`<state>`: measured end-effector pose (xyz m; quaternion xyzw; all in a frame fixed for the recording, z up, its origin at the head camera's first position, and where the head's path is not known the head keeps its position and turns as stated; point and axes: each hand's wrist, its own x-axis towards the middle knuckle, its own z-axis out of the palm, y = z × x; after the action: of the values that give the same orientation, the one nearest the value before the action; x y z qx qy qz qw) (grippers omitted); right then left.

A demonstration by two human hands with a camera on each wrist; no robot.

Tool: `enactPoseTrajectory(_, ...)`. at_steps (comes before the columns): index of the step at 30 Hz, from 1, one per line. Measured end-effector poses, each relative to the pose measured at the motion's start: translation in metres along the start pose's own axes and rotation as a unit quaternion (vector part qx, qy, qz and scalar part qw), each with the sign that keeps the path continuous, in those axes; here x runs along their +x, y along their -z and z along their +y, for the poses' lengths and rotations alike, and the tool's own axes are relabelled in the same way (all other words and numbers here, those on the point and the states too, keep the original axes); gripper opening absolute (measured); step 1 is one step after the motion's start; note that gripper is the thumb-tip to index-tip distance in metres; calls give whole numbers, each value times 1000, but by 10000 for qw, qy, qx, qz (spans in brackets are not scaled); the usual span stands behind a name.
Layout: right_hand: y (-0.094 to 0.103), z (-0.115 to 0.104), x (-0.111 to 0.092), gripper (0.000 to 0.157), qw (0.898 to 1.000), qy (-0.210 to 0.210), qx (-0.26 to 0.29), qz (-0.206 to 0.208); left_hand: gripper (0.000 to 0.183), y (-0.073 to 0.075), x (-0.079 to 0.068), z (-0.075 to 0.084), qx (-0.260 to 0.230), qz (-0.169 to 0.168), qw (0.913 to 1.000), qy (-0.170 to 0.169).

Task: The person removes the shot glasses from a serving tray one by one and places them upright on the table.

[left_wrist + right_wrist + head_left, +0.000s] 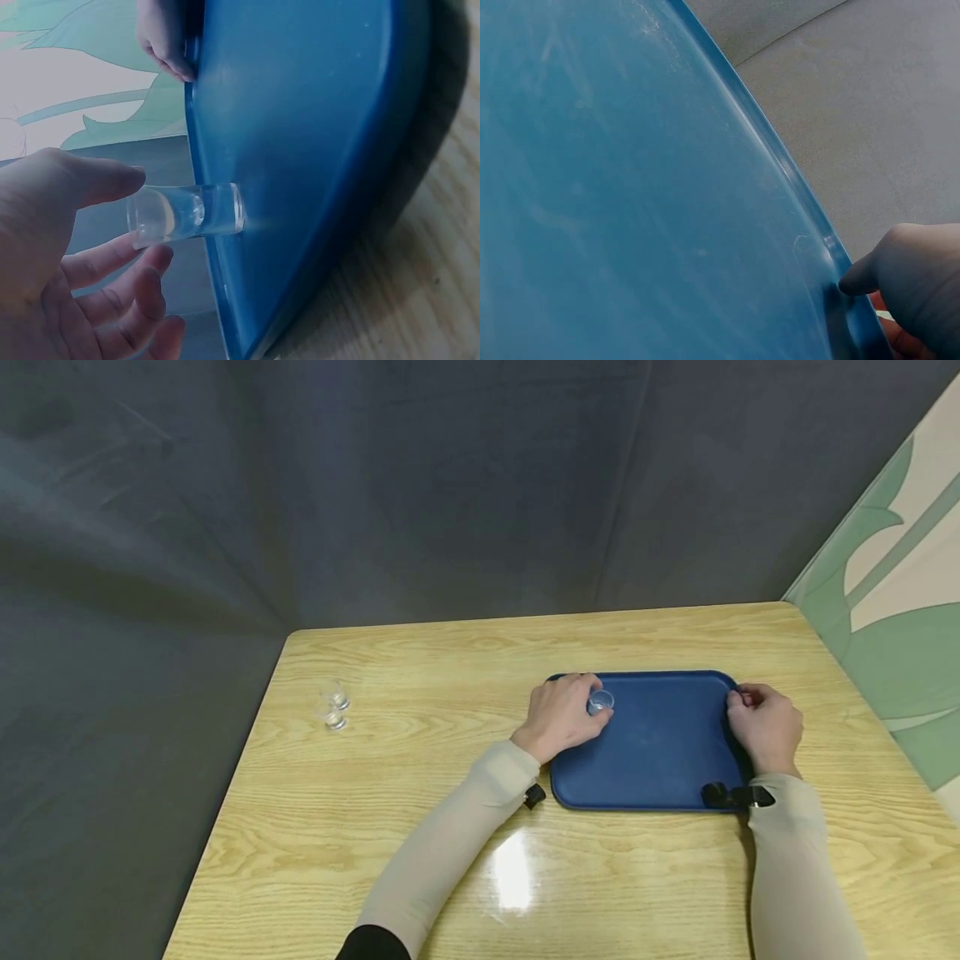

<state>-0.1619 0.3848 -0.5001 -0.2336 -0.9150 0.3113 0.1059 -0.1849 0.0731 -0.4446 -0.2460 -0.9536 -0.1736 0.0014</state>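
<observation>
A small clear shot glass point(601, 701) stands upright on the left part of a blue tray point(652, 752). My left hand point(564, 714) reaches over the tray's left edge and holds the glass near its rim, thumb on one side and index finger on the other. In the left wrist view, the glass point(201, 210) has its base on the tray. My right hand point(765, 727) grips the tray's right rim towards the far corner. Its thumb point(861, 276) lies on the inside of the rim in the right wrist view, with fingers partly hidden below.
A pair of clear glasses, a nearer one point(334, 719) and a farther one point(340, 696), stand on the left of the wooden table point(420, 693). A dark curtain point(465, 493) hangs behind the table. At the right is a leaf-patterned cloth point(900, 652).
</observation>
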Motion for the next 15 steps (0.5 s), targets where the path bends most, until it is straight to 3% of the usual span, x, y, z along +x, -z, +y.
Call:
enactPoseTrajectory(8, 0, 1, 1, 46, 10000, -51, -2, -46, 40, -3, 0, 1, -4, 44, 9999, 143)
enactPoseTrajectory(15, 1, 0, 1, 46, 9999, -90, -17, -69, 40, 2, -6, -3, -292, 199, 9990, 259)
